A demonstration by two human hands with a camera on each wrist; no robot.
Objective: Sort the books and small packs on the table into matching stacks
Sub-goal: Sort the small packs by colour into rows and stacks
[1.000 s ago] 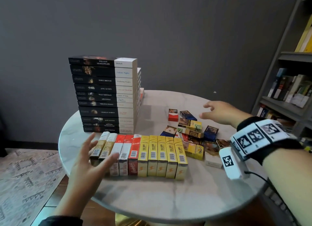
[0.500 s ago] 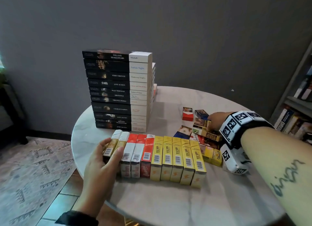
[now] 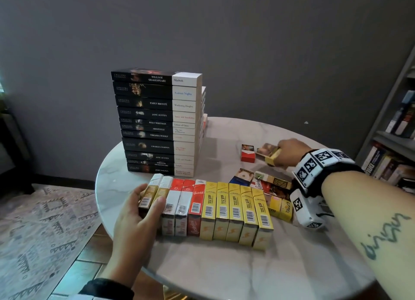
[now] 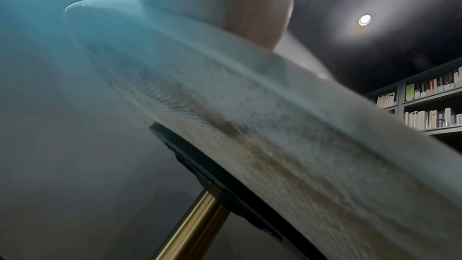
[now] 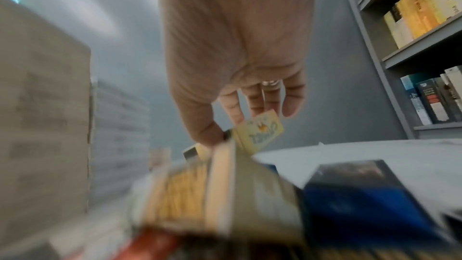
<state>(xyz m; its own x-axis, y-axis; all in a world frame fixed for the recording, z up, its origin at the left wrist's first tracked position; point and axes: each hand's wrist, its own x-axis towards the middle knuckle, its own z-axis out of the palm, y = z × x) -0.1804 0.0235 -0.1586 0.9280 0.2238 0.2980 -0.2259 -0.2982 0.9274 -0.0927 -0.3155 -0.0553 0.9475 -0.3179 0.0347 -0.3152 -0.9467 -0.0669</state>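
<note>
A row of upright packs (image 3: 211, 207) stands near the front of the round marble table (image 3: 224, 266): two gold, several red-and-white, several yellow. My left hand (image 3: 143, 207) grips the two gold packs (image 3: 155, 194) at the row's left end, thumb on top, fingers on the outer side. Further back on the right, my right hand (image 3: 285, 152) pinches a yellow pack (image 3: 272, 157), also the yellow pack (image 5: 260, 132) in the right wrist view, held above the table. A tall stack of black-and-white books (image 3: 157, 122) stands at the back left.
Loose mixed packs (image 3: 267, 187) lie in a heap right of the row. A red-and-white pack (image 3: 248, 153) stands alone behind them. A bookshelf (image 3: 395, 131) fills the right edge. A patterned rug (image 3: 40, 228) covers the floor left of the table. The left wrist view shows only the table's underside.
My left hand moved in and closed round the two gold packs. My right hand dropped onto the loose heap, took a yellow pack and lifted it toward the back.
</note>
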